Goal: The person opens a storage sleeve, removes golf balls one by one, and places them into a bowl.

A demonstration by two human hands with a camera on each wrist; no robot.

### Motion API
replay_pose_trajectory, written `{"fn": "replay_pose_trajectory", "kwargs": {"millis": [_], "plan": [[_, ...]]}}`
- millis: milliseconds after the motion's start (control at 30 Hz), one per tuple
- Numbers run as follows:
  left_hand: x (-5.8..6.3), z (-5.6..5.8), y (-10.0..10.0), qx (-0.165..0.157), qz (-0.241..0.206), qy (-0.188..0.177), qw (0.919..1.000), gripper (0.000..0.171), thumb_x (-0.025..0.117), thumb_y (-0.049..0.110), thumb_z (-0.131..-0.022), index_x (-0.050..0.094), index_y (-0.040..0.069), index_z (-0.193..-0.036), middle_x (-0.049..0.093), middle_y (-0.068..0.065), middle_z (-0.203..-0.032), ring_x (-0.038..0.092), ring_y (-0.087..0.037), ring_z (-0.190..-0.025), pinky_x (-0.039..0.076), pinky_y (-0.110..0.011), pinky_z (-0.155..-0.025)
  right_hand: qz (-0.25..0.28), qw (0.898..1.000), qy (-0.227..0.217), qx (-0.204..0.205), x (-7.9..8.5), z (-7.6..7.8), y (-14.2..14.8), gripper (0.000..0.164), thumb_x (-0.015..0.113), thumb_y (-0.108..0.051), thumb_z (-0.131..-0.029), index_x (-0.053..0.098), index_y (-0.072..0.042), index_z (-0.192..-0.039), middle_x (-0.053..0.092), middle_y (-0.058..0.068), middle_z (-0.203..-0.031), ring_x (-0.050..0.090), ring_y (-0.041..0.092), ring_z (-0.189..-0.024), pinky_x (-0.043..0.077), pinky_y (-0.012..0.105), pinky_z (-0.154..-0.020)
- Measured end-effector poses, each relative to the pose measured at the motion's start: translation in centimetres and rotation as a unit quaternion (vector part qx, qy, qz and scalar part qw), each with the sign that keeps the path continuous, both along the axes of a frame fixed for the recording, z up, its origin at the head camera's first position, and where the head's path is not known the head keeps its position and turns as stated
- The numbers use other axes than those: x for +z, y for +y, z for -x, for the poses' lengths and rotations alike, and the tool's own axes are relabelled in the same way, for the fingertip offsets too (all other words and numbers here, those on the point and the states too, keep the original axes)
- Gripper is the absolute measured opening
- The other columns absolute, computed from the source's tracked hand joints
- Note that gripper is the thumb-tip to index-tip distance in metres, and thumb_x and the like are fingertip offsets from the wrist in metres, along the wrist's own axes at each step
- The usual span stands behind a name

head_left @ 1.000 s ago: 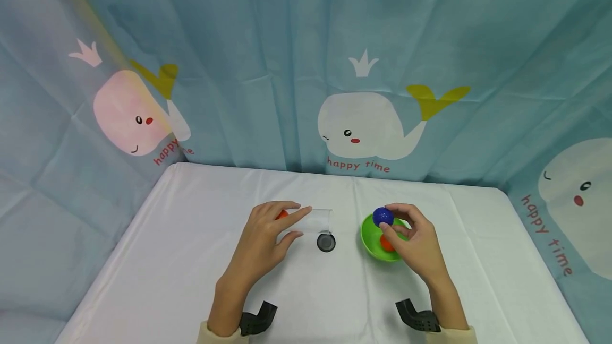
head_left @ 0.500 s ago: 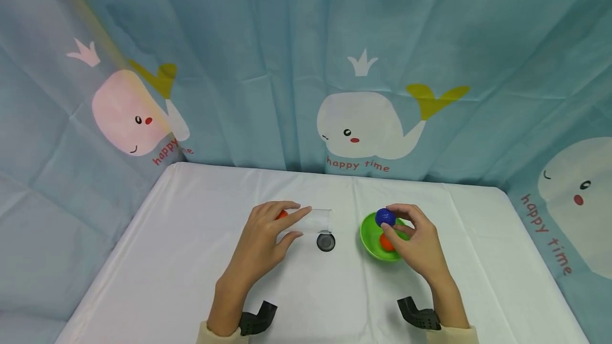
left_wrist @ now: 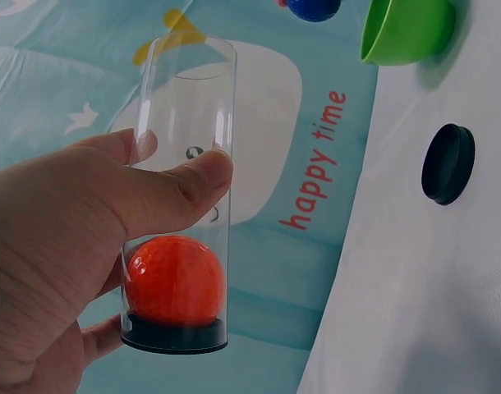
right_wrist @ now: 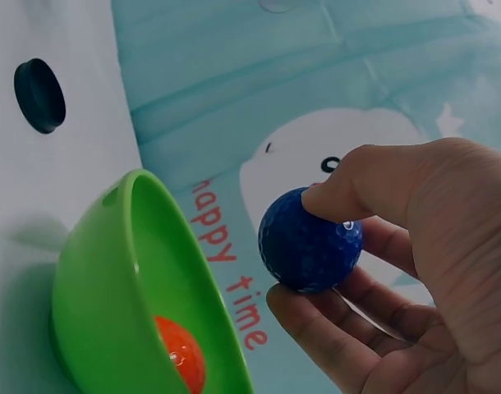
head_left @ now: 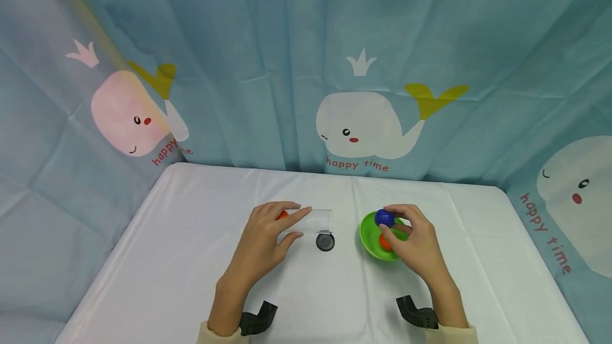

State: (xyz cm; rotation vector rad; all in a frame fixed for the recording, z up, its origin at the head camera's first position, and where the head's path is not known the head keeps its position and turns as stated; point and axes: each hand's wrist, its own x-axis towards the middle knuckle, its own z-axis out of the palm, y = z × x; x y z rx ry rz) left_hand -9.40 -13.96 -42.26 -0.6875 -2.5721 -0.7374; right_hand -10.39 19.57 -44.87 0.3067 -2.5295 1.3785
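My left hand [head_left: 262,235] grips a clear plastic tube [left_wrist: 189,107] with its thumb and fingers. Inside the tube, an orange golf ball [left_wrist: 175,281] lies against the black cap at its closed end. In the head view the tube [head_left: 319,221] lies sideways, its other end pointing right. My right hand [head_left: 415,238] pinches a blue golf ball [right_wrist: 310,242] between thumb and fingertips, above the green bowl [right_wrist: 94,279]. A second orange golf ball [right_wrist: 181,355] sits in that bowl, partly hidden by its rim in the right wrist view.
A loose black cap [head_left: 325,241] lies on the white tablecloth [head_left: 334,291], between the left hand and the bowl. Behind the table hangs a blue curtain [head_left: 268,121] printed with whales. Black wrist mounts [head_left: 258,318] stick out inward from both wrists.
My right hand has shifted slightly, first right and then a little back left, still pinching the blue golf ball over the bowl. The left hand and the tube have stayed in place.
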Motion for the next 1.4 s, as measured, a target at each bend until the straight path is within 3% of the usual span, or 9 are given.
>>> {"fn": "replay_pose_trajectory", "kwargs": {"millis": [267,467,533,633,800,1167,1400], "plan": [[-0.1,0.1,0.1,-0.001,0.001,0.000,1.0000,0.066,0.091,0.015,-0.084,0.068,0.033,-0.143,0.070,0.002,-0.134,0.063,-0.025,-0.127,0.047,-0.051,-0.113,-0.016,1.000,-0.001,-0.001,-0.8,0.3,0.0,0.034,0.080,-0.001,-0.091,0.070,-0.005,-0.123,0.066,0.009,-0.123,0.059,-0.006,-0.112,0.065,0.030,-0.089],[-0.2,0.0,0.1,-0.001,0.001,0.000,1.0000,0.066,0.091,0.015,-0.084,0.068,0.033,-0.143,0.070,0.002,-0.133,0.063,-0.025,-0.127,0.047,-0.051,-0.113,-0.025,1.000,-0.003,-0.003,-1.1,0.3,0.0,0.035,0.080,0.000,-0.091,0.069,-0.004,-0.124,0.066,0.010,-0.124,0.066,0.014,-0.113,0.065,0.037,-0.090],[-0.2,0.0,0.1,-0.002,0.001,0.000,1.0000,0.066,0.091,0.015,-0.084,0.067,0.033,-0.143,0.070,0.002,-0.133,0.063,-0.025,-0.127,0.047,-0.051,-0.113,-0.033,0.999,0.003,-0.009,-1.0,0.3,0.0,0.036,0.080,0.001,-0.091,0.069,-0.004,-0.124,0.066,0.010,-0.125,0.067,0.022,-0.114,0.064,0.035,-0.092],[-0.2,0.1,0.1,-0.001,0.000,0.000,1.0000,0.066,0.091,0.015,-0.084,0.068,0.033,-0.143,0.070,0.002,-0.133,0.063,-0.025,-0.127,0.047,-0.051,-0.113,-0.049,0.998,0.019,-0.023,-0.8,0.3,0.1,0.037,0.080,0.002,-0.090,0.069,-0.003,-0.125,0.066,0.010,-0.126,0.068,0.028,-0.115,0.061,0.022,-0.096],[-0.1,0.0,0.1,0.000,0.000,-0.003,1.0000,0.066,0.091,0.015,-0.084,0.068,0.033,-0.143,0.070,0.002,-0.133,0.063,-0.026,-0.127,0.047,-0.051,-0.113,-0.048,0.998,0.039,-0.032,-0.5,0.3,0.2,0.034,0.079,0.001,-0.091,0.070,-0.004,-0.123,0.067,0.009,-0.124,0.066,0.026,-0.113,0.052,0.006,-0.096],[-0.2,0.0,0.0,0.000,0.004,-0.007,1.0000,0.066,0.091,0.014,-0.084,0.068,0.033,-0.143,0.070,0.002,-0.134,0.063,-0.026,-0.128,0.047,-0.051,-0.113,-0.009,1.000,0.019,-0.010,0.1,0.1,0.0,0.031,0.071,-0.008,-0.101,0.067,-0.007,-0.132,0.072,0.010,-0.128,0.072,0.026,-0.114,0.051,0.007,-0.099],[-0.2,0.1,0.0,-0.001,0.004,-0.003,1.0000,0.065,0.091,0.014,-0.083,0.069,0.032,-0.141,0.071,0.002,-0.132,0.064,-0.026,-0.127,0.047,-0.051,-0.113,0.020,1.000,0.007,0.017,0.2,0.1,-0.1,0.031,0.069,-0.008,-0.103,0.066,-0.006,-0.133,0.072,0.011,-0.131,0.071,0.013,-0.118,0.052,0.009,-0.101]]}}
